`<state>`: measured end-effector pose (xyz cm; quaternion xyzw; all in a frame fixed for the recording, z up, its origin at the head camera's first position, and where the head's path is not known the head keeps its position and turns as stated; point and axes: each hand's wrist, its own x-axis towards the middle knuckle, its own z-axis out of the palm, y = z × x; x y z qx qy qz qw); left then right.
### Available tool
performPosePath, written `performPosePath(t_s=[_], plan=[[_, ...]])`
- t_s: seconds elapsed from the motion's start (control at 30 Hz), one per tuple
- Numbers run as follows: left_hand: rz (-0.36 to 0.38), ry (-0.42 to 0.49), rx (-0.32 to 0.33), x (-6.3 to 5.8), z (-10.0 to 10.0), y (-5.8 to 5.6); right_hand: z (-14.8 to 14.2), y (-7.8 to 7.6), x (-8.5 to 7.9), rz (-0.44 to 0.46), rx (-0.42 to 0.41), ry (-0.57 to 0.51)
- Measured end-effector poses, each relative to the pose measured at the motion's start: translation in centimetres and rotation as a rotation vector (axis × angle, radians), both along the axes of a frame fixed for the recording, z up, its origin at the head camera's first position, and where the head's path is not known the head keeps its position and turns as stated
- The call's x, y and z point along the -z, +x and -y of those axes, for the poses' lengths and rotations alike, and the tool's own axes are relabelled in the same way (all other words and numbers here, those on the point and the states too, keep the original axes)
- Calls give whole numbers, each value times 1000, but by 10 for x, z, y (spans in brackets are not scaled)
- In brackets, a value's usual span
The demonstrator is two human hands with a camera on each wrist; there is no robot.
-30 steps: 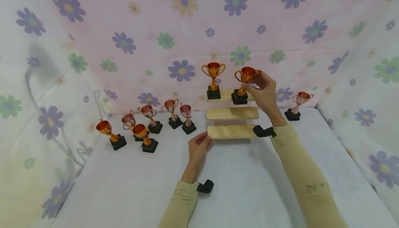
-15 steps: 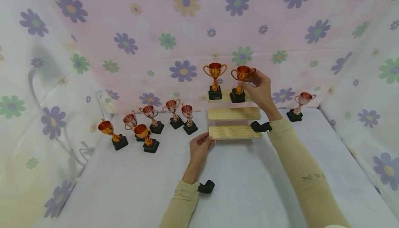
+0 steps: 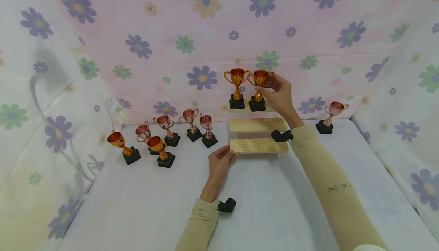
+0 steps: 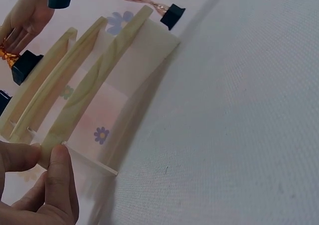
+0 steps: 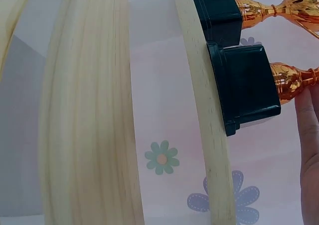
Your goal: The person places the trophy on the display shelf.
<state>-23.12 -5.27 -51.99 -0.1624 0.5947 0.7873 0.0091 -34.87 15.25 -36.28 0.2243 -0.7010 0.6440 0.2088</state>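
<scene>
My right hand (image 3: 280,97) holds a gold trophy cup (image 3: 257,104) by its cup and stem at the top step of a small wooden three-step display stand (image 3: 258,146). In the right wrist view the trophy's dark square base (image 5: 251,85) sits at the top step's edge, close beside the base of another gold trophy (image 3: 236,76) standing there. With thumb and fingers, my left hand (image 3: 218,165) pinches the left end of the lowest step; the left wrist view shows these fingers (image 4: 59,177) at the board's corner.
Several rose-coloured trophies (image 3: 206,122) and two gold trophies (image 3: 156,144) stand on the white-covered table (image 3: 144,205), left of the stand. Another rose-coloured trophy (image 3: 335,108) stands at the right. A flowered cloth (image 3: 164,14) hangs behind and at the sides.
My right hand has moved the gold trophy leftward along the top step, closer to the trophy standing there. My left hand keeps its place on the lowest step.
</scene>
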Motion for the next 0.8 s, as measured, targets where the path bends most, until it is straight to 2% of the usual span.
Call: performPosePath(t_s=[0.4,0.8], plan=[[10,11,-1,-2,0,0,5,-10,0,-12,7,-5],[-2,27,-10,-1,0,1,9,-12,0,10,-3,-13]])
